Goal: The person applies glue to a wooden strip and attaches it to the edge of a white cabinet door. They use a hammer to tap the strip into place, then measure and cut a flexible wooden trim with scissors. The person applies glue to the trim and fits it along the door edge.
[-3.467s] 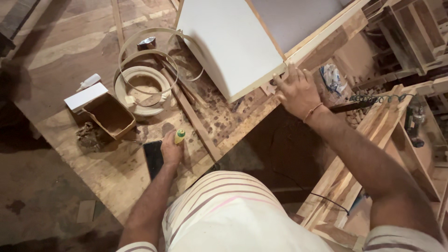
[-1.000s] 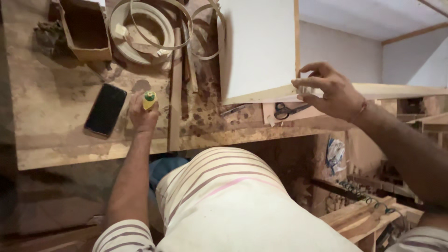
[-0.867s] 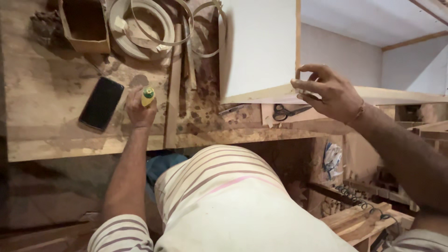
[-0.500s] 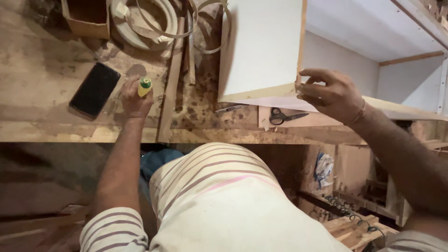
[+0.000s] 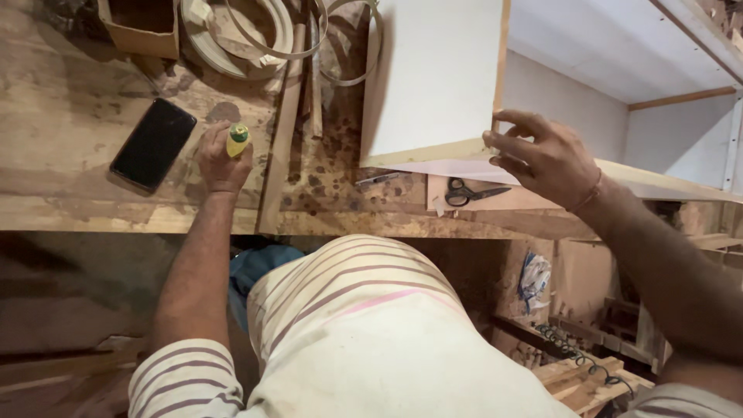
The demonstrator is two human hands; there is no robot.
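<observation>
My left hand [image 5: 219, 161] rests on the wooden workbench [image 5: 70, 116], closed around a small yellow glue bottle with a green cap [image 5: 237, 140]. A black phone [image 5: 153, 144] lies just left of it. My right hand [image 5: 542, 159] grips the near corner of a white-faced cabinet box [image 5: 433, 77] with raw wood edges, fingers curled over its edge. The box stands on the bench and reaches off to the right. Black scissors [image 5: 468, 191] lie on the bench just under that hand.
Coiled strips of edge banding [image 5: 255, 35] and a cardboard box [image 5: 139, 27] sit at the back of the bench. A thin wooden slat [image 5: 279, 147] runs beside my left hand. Timber pieces and a coiled cable [image 5: 576, 356] lie on the floor at right.
The view has tilted and closed in on the bench. My left hand stayed on the glue bottle and my right hand stayed on the cabinet corner.
</observation>
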